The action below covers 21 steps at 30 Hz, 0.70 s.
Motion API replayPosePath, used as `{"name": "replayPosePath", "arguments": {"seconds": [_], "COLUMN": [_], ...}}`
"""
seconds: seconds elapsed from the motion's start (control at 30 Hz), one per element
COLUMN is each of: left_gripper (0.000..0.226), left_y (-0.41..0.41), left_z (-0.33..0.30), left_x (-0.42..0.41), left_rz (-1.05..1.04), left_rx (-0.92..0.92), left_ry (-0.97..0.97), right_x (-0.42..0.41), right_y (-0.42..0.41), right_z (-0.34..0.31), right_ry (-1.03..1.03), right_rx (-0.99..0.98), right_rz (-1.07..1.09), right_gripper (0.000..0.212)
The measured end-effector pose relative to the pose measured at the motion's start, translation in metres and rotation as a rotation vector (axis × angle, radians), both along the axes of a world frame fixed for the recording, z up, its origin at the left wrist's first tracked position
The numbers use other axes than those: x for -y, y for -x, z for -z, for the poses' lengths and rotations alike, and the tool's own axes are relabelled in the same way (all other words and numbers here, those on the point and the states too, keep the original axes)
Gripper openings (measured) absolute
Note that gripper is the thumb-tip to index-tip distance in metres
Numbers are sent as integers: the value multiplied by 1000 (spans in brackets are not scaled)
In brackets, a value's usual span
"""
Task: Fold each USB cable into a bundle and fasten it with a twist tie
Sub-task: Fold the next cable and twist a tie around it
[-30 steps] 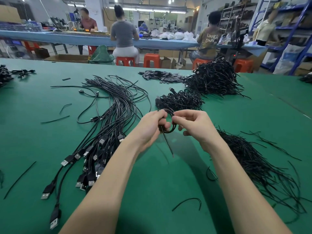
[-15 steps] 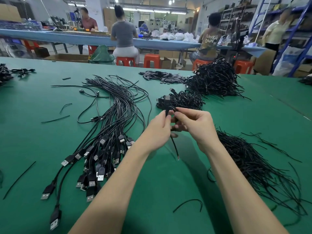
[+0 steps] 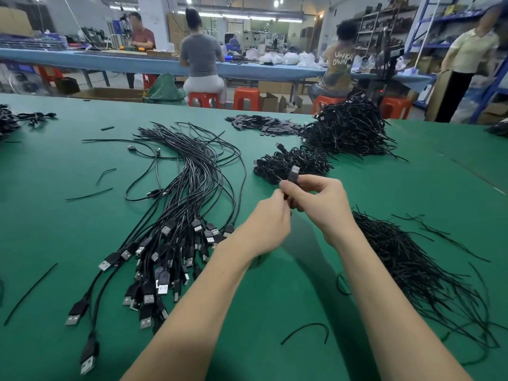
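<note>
The green counter (image 3: 275, 312) runs wide to every side; its far edge lies beyond the piles, and the only bare stretches near the hands are the strip straight below the forearms and the patch toward the right edge. Loose USB cables (image 3: 176, 215) fan out on the left half, plugs toward the near edge. A spread of twist ties (image 3: 417, 270) fills the right side, just beside the right forearm. A small heap of tied bundles (image 3: 291, 163) sits directly beyond the hands, and a larger pile (image 3: 349, 127) lies behind it toward the far edge.

Both hands meet above the middle of the counter, touching each other. The right hand (image 3: 319, 202) curls its fingers round a folded cable bundle (image 3: 293, 174), whose USB plug sticks up above the thumb and forefinger. The left hand (image 3: 268, 215) pinches at the same bundle from the left; what exactly its fingertips hold is hidden.

Against the frame a second ago, the open loop of cable between the hands is gone, gathered tight inside the grip, the dangling tie end below no longer shows, and the hands sit farther from the near edge, closer to the small heap.
</note>
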State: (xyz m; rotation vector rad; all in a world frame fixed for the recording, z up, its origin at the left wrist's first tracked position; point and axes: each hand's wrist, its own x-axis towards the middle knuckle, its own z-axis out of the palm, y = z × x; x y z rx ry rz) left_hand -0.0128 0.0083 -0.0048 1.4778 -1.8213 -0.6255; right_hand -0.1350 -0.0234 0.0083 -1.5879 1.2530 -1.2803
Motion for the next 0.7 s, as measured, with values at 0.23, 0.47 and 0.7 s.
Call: {"name": "replayPosePath", "arguments": {"seconds": [0.23, 0.47, 0.7], "left_gripper": [11, 18, 18], "left_y": [5, 8, 15], "left_z": [16, 30, 32], "left_x": [10, 10, 2], "left_rz": [-19, -124, -158], "left_rx": [-451, -1040, -1044], "left_ry": [-108, -303, -334], "right_x": [4, 12, 8], "right_y": [8, 47, 57], "right_z": [3, -12, -5], "right_ry": [-132, -85, -304], "right_rx": [170, -712, -1011], "right_rz": [-1, 146, 132], "right_gripper": [27, 12, 15]}}
